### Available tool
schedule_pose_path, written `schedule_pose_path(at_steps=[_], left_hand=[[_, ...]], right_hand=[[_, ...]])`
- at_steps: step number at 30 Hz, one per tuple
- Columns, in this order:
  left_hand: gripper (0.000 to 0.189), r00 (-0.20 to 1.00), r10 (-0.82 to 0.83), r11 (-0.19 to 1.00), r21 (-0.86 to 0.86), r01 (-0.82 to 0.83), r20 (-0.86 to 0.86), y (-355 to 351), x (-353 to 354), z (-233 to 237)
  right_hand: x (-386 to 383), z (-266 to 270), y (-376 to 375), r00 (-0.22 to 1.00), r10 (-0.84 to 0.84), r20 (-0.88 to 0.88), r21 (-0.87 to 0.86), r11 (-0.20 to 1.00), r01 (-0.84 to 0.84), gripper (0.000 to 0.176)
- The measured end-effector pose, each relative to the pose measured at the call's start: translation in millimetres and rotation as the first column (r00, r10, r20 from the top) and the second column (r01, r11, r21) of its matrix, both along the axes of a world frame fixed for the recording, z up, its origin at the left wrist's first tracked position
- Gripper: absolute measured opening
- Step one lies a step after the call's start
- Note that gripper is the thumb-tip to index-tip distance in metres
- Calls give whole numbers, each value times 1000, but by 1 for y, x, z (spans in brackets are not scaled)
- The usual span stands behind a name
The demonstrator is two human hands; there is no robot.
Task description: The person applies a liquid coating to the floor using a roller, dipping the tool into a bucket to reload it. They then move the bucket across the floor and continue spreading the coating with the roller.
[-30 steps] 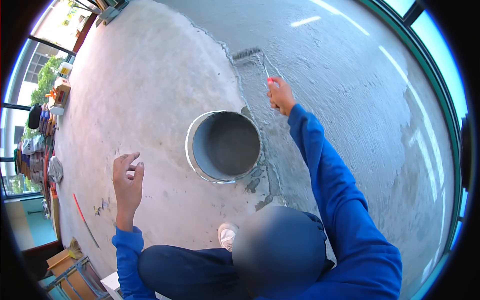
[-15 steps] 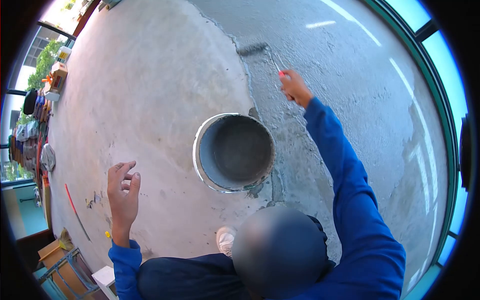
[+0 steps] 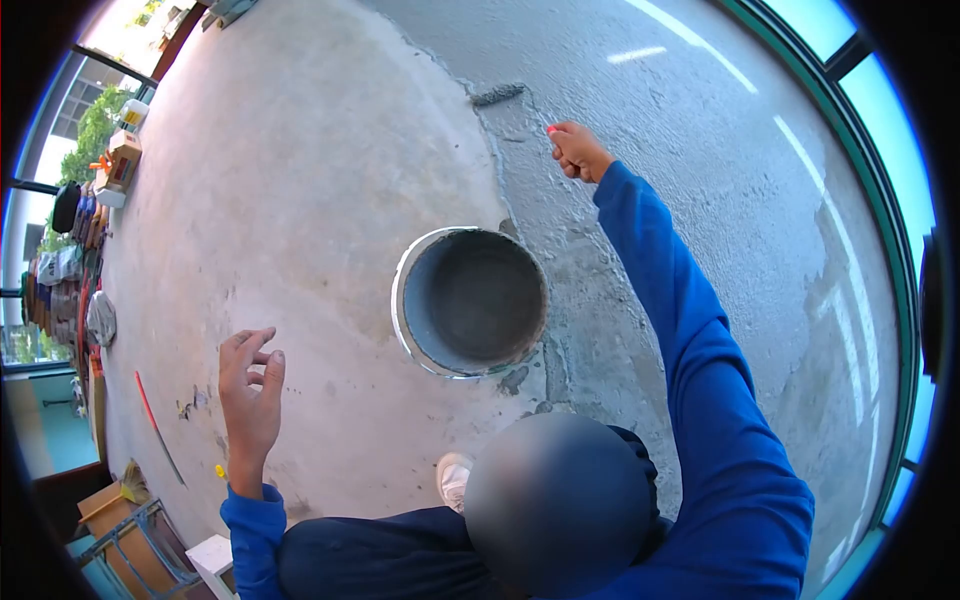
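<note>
My right hand point(image 3: 580, 152) is closed around the red handle of a paint roller point(image 3: 498, 94). The roller's grey, coated sleeve lies on the wet grey coating point(image 3: 640, 110), close to its ragged border with the dry, pale floor point(image 3: 290, 150). My left hand point(image 3: 252, 390) hangs over the pale floor at the left, fingers bent and apart, with nothing in it. Between my hands stands a round bucket point(image 3: 475, 302) with a white outer rim and grey material inside.
Stacked bags and goods point(image 3: 65, 290) and a cardboard box point(image 3: 122, 162) line the left wall. A red and dark rod point(image 3: 158, 428) lies on the floor at left. A white shoe point(image 3: 454, 480) shows below the bucket. Green-framed windows point(image 3: 890, 220) run along the right.
My right hand and the roller have shifted slightly left, and the roller sleeve looks sharper now. My left hand keeps nearly the same pose.
</note>
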State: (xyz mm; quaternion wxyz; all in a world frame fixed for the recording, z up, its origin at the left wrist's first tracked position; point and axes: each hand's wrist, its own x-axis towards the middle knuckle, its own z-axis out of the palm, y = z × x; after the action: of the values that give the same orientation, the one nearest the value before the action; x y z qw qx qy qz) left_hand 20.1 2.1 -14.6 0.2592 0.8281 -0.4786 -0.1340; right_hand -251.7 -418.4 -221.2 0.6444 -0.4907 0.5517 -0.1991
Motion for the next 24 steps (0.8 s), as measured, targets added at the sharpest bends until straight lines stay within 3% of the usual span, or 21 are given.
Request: schedule_pose_path(at_steps=[8,15,19,22,24], left_hand=[[26,1000,1,999,-33,0,29,2,-2,6],[27,993,-84,994,-66,89,83,-10,-16,9],[27,989,-101,991,-77,110,111,-11,-19,9],[27,987,-105,990,-84,115,122,-13,-22,12],[27,986,-115,988,-93,127,124,-14,-21,12]], right_hand=[[-93,-2,66,974,143,-177,-66,985,-157,36],[-152,-4,205,967,79,-241,-134,984,-114,32],[-190,-36,293,957,-40,-288,-546,828,-130,32],[-207,-2,332,973,-61,-224,-204,979,15,31],[-209,33,337,982,-115,-151,31,992,121,29]])
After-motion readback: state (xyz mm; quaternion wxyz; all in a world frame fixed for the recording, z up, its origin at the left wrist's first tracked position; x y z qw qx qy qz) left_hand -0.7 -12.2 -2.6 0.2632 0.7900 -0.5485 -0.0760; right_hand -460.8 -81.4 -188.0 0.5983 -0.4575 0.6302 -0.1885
